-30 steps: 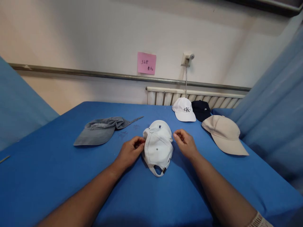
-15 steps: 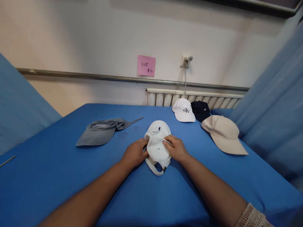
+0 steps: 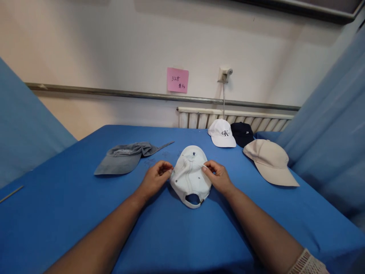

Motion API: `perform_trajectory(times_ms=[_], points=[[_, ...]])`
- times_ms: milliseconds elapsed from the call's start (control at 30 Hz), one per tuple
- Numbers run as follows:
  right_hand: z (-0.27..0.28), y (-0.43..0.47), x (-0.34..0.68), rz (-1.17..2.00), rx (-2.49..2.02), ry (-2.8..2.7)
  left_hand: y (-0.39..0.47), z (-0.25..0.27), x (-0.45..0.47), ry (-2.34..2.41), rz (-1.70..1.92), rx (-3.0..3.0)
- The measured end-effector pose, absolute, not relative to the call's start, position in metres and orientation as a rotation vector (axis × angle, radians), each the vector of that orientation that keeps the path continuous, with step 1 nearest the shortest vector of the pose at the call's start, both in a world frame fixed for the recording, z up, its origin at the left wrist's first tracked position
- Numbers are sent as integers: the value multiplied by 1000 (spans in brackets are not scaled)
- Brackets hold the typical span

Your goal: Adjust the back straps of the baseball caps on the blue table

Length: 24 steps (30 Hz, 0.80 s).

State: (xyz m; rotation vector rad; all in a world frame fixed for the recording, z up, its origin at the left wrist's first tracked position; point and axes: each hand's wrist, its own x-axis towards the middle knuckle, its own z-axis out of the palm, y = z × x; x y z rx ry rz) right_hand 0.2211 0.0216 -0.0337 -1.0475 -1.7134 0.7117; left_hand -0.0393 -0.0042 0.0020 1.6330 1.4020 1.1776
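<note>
A white baseball cap (image 3: 190, 175) lies on the blue-covered table in front of me, its back strap and opening towards me. A small dark emblem shows near its far end. At the cap's left edge, my left hand (image 3: 156, 179) is closed, thumb and fingertips pinching the rim. My right hand (image 3: 219, 178) pinches the fabric on the right side between thumb and forefinger. To the left lies a crumpled grey cap (image 3: 122, 160) with its strap trailing to the right.
At the back right stand a white cap with black letters (image 3: 222, 134) and a dark navy cap (image 3: 242, 134). A beige cap (image 3: 269, 160) sits nearer on the right. A thin stick (image 3: 11, 194) lies at the far left. Blue curtains (image 3: 336, 114) hang at both sides.
The white cap has been spread wider and its left side unfolded, so both eyelets now show. My left hand has moved left and slightly up; my right hand has shifted a little right.
</note>
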Motion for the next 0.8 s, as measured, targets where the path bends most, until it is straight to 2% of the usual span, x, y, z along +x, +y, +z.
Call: perform_trajectory(times_ms=[167,400,600,800], points=[[-35,20,218,692,-1028,-1728,-8,1,-32,1479,1091,1783],[-24,13,222,548,-975,-1691,-14,15,-32,1467,1422,1630],[-25,17,232,622,-1019,-1728,-16,13,-33,1333,1206,1531],[-37,26,230,768,-1078,-1722,-11,-4,-19,1261,791,1960]])
